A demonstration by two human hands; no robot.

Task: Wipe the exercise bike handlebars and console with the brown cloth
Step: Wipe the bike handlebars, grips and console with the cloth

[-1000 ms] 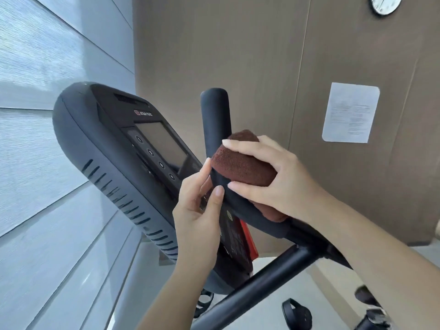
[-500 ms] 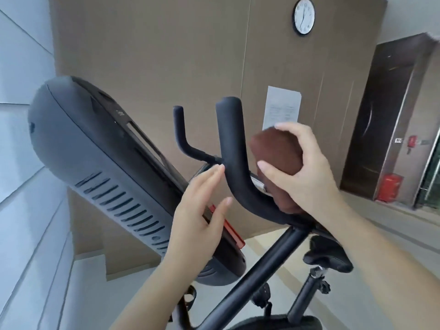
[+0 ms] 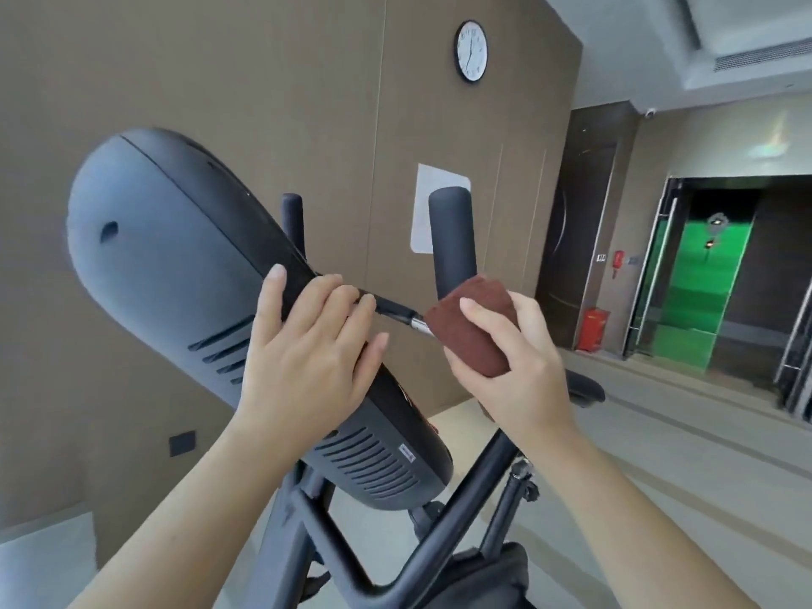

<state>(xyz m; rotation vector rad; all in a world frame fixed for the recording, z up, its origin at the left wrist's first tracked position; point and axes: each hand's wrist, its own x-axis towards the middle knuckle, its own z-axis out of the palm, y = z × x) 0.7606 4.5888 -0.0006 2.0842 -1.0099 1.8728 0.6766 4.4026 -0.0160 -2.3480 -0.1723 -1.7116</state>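
The bike's dark console [image 3: 175, 274] shows its vented back side, tilted, at centre left. My left hand [image 3: 307, 358] grips the console's right edge, thumb on the back and fingers curled over the rim. Two black handlebar uprights rise behind it: a thin far one [image 3: 293, 222] and a thick near one [image 3: 452, 239]. My right hand [image 3: 518, 371] holds the folded brown cloth [image 3: 472, 331] against the base of the near upright, next to a silver joint [image 3: 417, 323]. The console's screen side is hidden.
The black bike frame tubes [image 3: 444, 534] and seat post [image 3: 505, 516] run below my arms. A brown panelled wall with a clock [image 3: 471, 50] and a paper notice [image 3: 424, 213] stands behind. A dark door and a glass doorway [image 3: 703, 274] lie to the right.
The view has swung round to the console's back. My left hand went from open near the console to gripping its edge. My right hand stays on the near handlebar with the cloth.
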